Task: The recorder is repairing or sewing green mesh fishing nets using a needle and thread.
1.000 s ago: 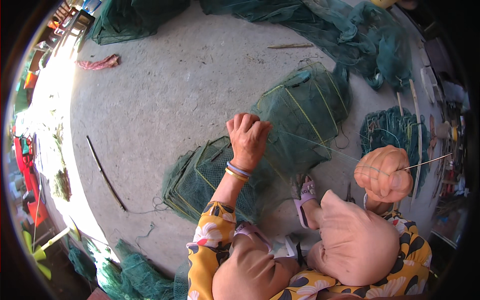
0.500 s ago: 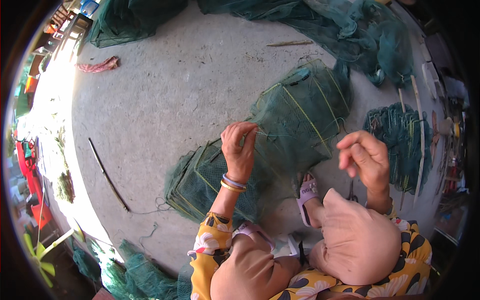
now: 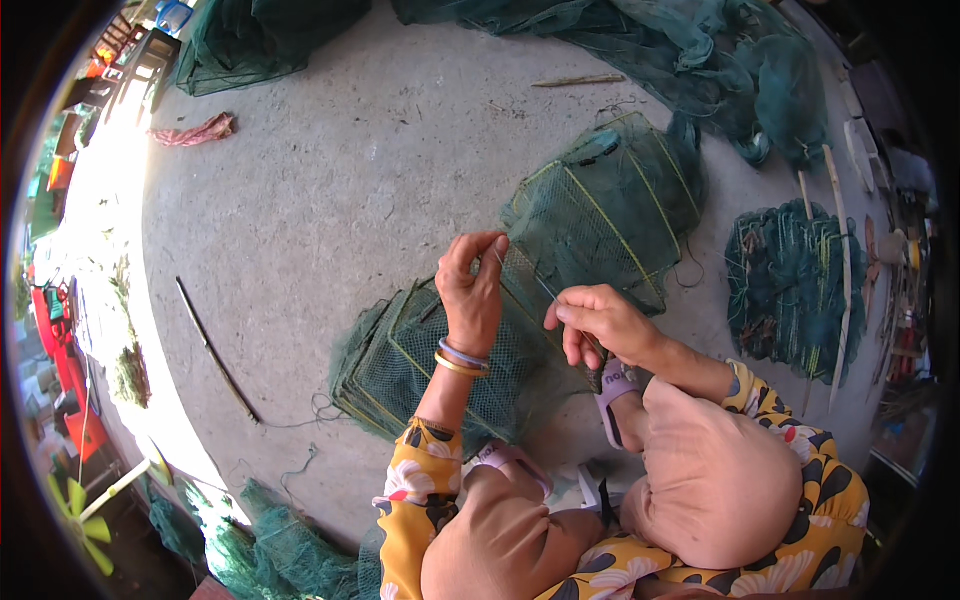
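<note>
A green mesh net trap (image 3: 455, 345) with yellow-edged frames lies across the floor in front of me, between my feet and beyond them. My left hand (image 3: 470, 290), wearing two bangles, is closed in a pinch above its middle. A thin, pale thread (image 3: 545, 288) runs from the left fingertips toward my right hand (image 3: 605, 325). The right fingers are curled together at the thread's other end. Just below them shows a small dark shape, partly hidden, that I cannot make out. The trap's far section (image 3: 610, 210) lies beyond the right hand.
Green netting (image 3: 690, 60) is heaped along the far side, with more netting (image 3: 300, 540) at the near left. A folded net trap (image 3: 790, 290) lies at the right beside long sticks (image 3: 838, 250). A dark rod (image 3: 215, 345) and a pink cloth (image 3: 195, 130) lie left.
My right hand has come left and down from beside the trap, close to the left hand, and its fingers have closed. The left hand has shifted slightly left and up, still pinching.
</note>
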Demonstrator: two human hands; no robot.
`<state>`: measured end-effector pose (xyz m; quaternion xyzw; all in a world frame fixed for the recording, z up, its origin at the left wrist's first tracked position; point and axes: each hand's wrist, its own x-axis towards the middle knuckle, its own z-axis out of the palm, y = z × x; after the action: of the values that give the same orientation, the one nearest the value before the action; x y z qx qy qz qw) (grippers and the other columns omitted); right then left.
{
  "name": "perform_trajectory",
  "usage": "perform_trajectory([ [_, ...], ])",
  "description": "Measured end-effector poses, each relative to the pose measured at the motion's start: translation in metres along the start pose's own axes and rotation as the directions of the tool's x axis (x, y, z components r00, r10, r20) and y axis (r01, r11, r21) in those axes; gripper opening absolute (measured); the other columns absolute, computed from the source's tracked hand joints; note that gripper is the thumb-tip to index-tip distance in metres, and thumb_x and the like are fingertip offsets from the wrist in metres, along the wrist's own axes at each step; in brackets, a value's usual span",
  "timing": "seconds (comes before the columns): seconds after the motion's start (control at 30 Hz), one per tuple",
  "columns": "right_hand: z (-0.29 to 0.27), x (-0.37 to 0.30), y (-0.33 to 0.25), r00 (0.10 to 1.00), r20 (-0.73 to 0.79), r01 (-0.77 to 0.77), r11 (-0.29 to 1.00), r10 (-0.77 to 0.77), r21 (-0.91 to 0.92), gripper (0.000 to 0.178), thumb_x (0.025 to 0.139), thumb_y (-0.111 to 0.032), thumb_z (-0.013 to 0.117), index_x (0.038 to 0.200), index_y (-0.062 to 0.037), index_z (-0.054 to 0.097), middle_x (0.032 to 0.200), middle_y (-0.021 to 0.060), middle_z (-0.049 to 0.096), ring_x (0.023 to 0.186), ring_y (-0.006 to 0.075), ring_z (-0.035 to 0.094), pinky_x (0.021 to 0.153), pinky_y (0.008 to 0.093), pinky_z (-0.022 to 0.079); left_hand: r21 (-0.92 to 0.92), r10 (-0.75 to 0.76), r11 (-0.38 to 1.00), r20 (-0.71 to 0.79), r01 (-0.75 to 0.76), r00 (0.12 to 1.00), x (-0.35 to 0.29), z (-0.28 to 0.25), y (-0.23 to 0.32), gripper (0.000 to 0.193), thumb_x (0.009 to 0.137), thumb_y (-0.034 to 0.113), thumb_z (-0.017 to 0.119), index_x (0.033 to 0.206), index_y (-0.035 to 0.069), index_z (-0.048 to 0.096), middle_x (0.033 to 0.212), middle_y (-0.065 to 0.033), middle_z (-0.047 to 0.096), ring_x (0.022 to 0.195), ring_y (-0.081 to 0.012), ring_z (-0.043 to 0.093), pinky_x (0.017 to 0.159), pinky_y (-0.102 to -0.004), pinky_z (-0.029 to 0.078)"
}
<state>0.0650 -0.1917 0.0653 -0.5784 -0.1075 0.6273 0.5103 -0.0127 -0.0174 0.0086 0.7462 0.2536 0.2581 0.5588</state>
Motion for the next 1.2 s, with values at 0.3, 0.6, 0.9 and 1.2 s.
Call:
perform_trajectory([
  [0.3, -0.001, 0.005, -0.004, 0.999, -0.04, 0.014, 0.999, -0.015, -0.029, 0.029, 0.096, -0.021, 0.043, 0.094, 0.0045, 0.056, 0.059, 0.0108, 0.061, 0.038, 0.0098, 0.049, 0.038, 0.0215, 0.039, -0.013, 0.028, 1.0, -0.017, -0.028, 0.999, 0.004, 0.0, 0.0, 0.009, 0.087, 0.009, 0.065, 0.09, 0.001, 0.066, 0.08, -0.0016, 0.065, 0.076, -0.008, 0.056, 0.07, -0.0236, 0.046],
  [0.6, -0.004, 0.016, 0.003, 0.997, -0.062, 0.041, 0.997, -0.044, -0.06, 0.025, 0.095, -0.019, 0.044, 0.093, 0.003, 0.057, 0.059, 0.0093, 0.06, 0.04, 0.009, 0.049, 0.039, 0.021, 0.039, -0.042, -0.002, 0.999, 0.015, 0.002, 1.0, 0.001, 0.0, 0.002, 0.01, 0.088, 0.009, 0.064, 0.091, -0.001, 0.065, 0.081, -0.0021, 0.064, 0.077, -0.0086, 0.058, 0.07, -0.0233, 0.047],
  [0.9, -0.006, 0.024, 0.006, 0.983, -0.134, 0.09, 0.965, -0.126, -0.247, 0.021, 0.095, -0.016, 0.046, 0.091, -0.0002, 0.059, 0.059, 0.0049, 0.059, 0.043, 0.0072, 0.05, 0.042, 0.0213, 0.039, -0.107, -0.11, 0.988, 0.031, 0.113, 0.993, 0.004, -0.001, 0.004, 0.011, 0.089, 0.009, 0.063, 0.092, -0.002, 0.064, 0.081, -0.003, 0.064, 0.076, -0.0099, 0.06, 0.07, -0.024, 0.049],
  [1.2, -0.001, 0.017, 0.0, 0.97, -0.198, 0.048, 0.91, -0.141, -0.411, 0.02, 0.091, -0.015, 0.049, 0.088, 0.0012, 0.062, 0.055, 0.0085, 0.06, 0.038, 0.0112, 0.051, 0.039, 0.0266, 0.04, -0.16, -0.084, 0.984, -0.05, 0.075, 0.995, 0.006, 0.0, -0.002, 0.006, 0.085, 0.008, 0.065, 0.087, 0.002, 0.065, 0.072, -0.005, 0.064, 0.067, -0.0103, 0.058, 0.062, -0.0253, 0.046],
])
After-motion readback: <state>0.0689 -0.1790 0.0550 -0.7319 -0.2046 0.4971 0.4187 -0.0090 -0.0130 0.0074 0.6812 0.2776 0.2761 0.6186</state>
